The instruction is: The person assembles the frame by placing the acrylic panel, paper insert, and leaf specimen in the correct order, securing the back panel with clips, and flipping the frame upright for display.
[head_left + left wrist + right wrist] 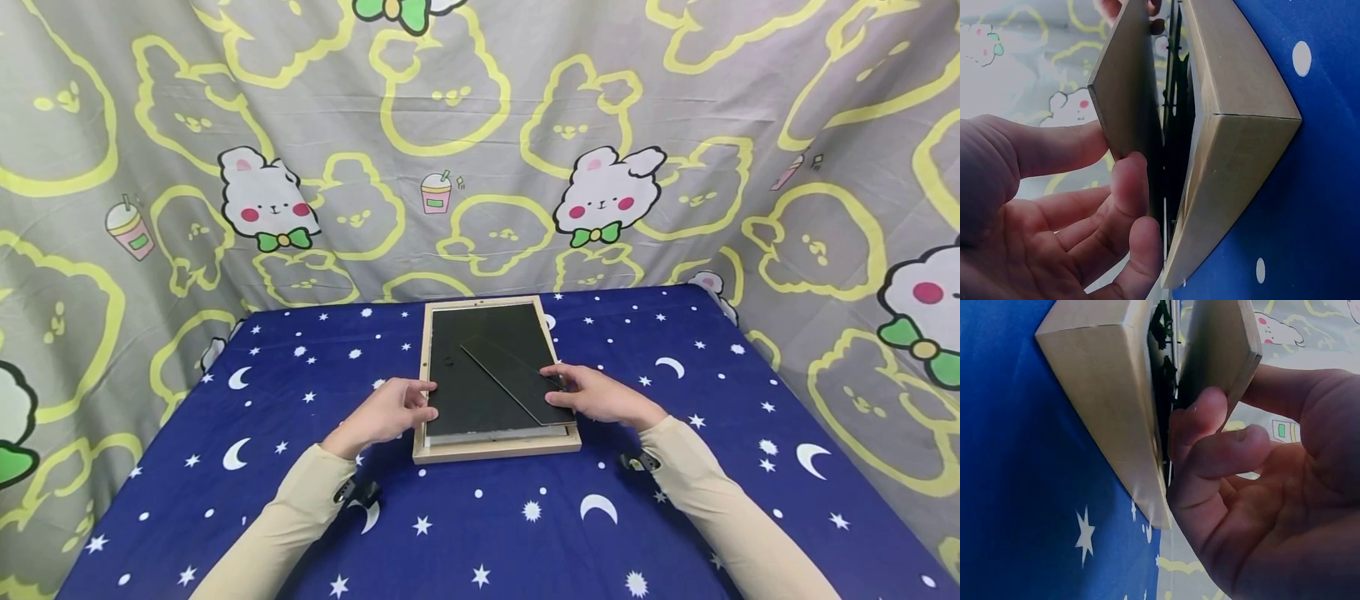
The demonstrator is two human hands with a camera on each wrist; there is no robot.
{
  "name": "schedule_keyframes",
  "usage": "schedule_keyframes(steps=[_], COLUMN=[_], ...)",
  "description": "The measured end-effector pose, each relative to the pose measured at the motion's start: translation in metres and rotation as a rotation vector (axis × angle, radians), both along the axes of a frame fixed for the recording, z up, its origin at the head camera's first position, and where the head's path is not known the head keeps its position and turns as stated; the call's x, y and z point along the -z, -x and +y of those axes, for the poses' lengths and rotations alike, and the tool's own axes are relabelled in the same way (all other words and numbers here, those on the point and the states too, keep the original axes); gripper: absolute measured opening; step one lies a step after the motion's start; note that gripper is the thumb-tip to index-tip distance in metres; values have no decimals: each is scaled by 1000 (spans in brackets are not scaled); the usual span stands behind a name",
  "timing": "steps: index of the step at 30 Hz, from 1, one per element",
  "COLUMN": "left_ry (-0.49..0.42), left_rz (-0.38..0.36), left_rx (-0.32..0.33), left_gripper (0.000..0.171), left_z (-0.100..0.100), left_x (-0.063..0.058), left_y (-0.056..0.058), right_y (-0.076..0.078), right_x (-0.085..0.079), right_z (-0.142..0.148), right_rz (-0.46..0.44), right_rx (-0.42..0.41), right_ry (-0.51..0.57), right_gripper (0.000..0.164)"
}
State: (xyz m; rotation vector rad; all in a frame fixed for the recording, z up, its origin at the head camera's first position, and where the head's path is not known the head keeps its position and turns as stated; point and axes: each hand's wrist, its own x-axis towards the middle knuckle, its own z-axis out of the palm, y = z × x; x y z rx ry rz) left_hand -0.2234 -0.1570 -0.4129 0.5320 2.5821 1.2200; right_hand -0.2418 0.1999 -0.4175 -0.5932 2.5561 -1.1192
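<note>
A light wooden picture frame [495, 450] lies back side up on the table. Its black backing board [472, 396], with a triangular easel flap [517, 371] on it, is raised off the frame near the front. My left hand [388, 410] pinches the board's left edge between thumb and fingers. At the right edge, my right hand [600, 397] pinches the same board. Both wrist views show a gap between the lifted board [1119, 94] and the frame's wooden side [1094, 375], with small dark clips along the inner rim.
A dark blue cloth [480, 533] with white moons and stars covers the table. Behind it and at both sides hangs a grey curtain [465, 175] with cartoon bears and rabbits. A dark strap [641, 461] sits at the right wrist, another [358, 492] at the left.
</note>
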Motion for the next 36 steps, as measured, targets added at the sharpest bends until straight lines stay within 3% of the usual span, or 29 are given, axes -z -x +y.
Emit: schedule_keyframes(steps=[8, 19, 28, 36], left_ry=[9, 58, 101, 152], left_rz=[2, -26, 40, 104], left_rx=[-15, -77, -71, -15], left_gripper=[47, 47, 43, 42], left_z=[-1, 1, 0, 1], left_x=[2, 5, 7, 7], left_y=[2, 3, 1, 0], right_y=[-1, -2, -2, -2], right_x=[1, -1, 0, -1], right_z=[-3, -8, -10, -7], right_rz=[-56, -29, 116, 110], right_rx=[70, 152, 125, 152], right_ry=[34, -21, -129, -133], right_gripper=[48, 49, 35, 31])
